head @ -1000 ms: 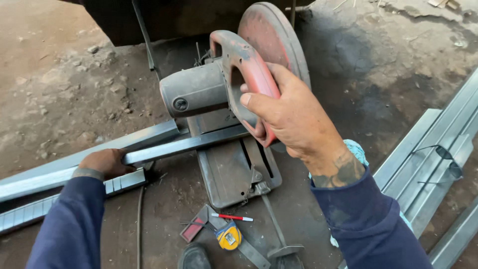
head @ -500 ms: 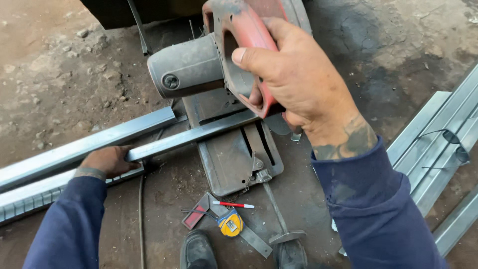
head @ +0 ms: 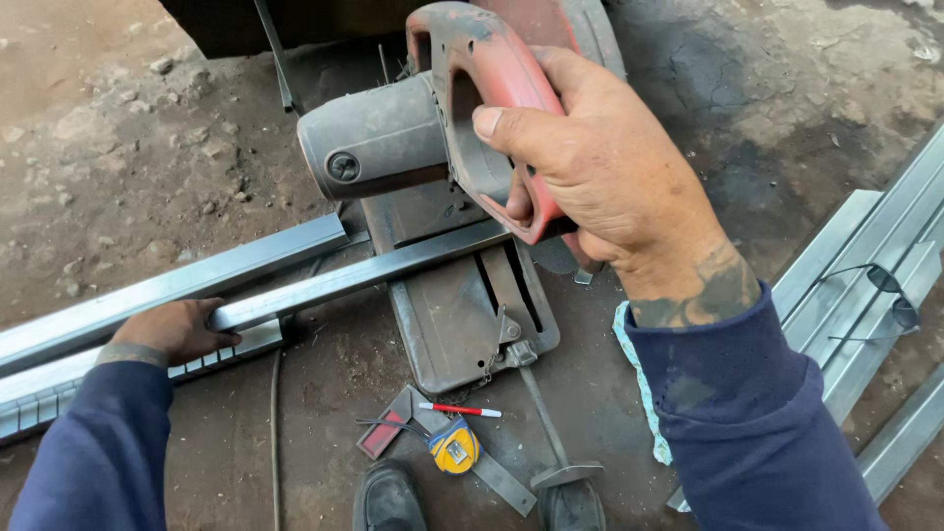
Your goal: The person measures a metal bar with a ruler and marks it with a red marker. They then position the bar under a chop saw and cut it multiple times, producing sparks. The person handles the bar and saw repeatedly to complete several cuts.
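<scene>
The right hand [head: 600, 167] is gripping the worn red loop handle [head: 492, 88] of a grey metal chop saw [head: 383, 147], fingers curling tight around the grip. Below those fingers the long grey steel bar [head: 364, 275] is lying across the saw's dark base plate [head: 452, 315]. The left hand [head: 177, 329] is pressing on that bar's far end, fingers wrapping over it (the fingertips are hidden). Nearer the feet, a yellow tape measure [head: 454, 447] and red pencil [head: 460, 409] are lying on the dirt floor [head: 128, 138].
</scene>
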